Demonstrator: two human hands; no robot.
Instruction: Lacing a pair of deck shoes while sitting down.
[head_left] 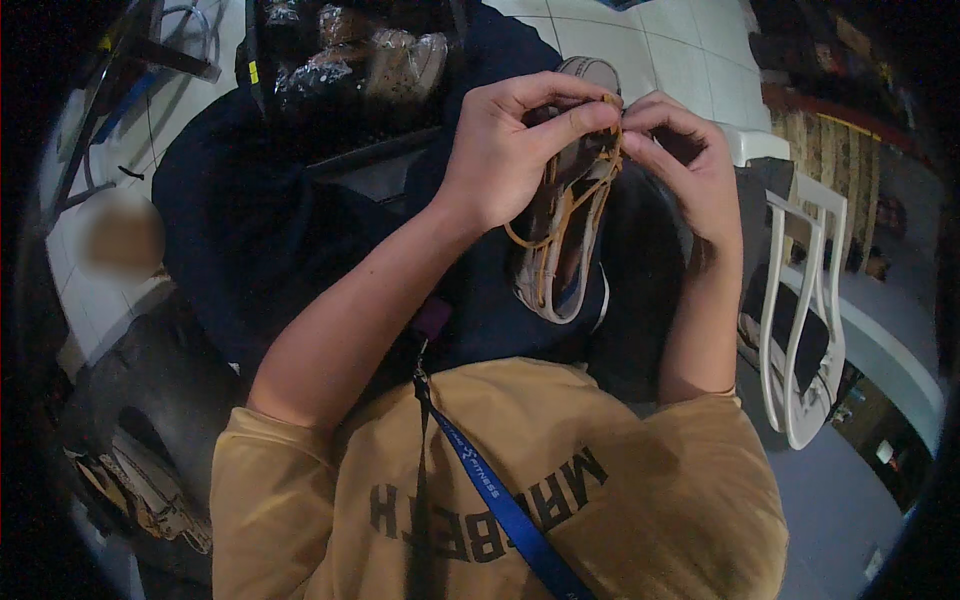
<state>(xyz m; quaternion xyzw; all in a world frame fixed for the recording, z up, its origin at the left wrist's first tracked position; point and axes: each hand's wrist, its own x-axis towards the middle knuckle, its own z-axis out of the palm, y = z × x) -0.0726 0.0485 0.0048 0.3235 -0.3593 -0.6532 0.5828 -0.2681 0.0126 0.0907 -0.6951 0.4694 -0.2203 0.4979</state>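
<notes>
A grey-brown shoe (600, 238) rests across my lap, its toe pointing away from me and its open heel end toward me. Tan-orange lace (570, 212) runs loosely through its sides, with one loop hanging out to the left. Over the front of the shoe, my left hand (525, 130) pinches the lace between thumb and fingers. Close beside it on the right, my right hand (690, 150) is also closed in a pinch on the lace. The fingertips nearly meet and hide part of the lacing and the eyelets there.
Beyond my left arm, a dark crate (350, 155) holds several shoes in clear plastic (405, 65). A white plastic chair (775, 310) stands at the right. More shoes (150, 490) lie at the lower left. A blurred person (122, 238) is at the left. A blue lanyard (500, 500) hangs over my shirt.
</notes>
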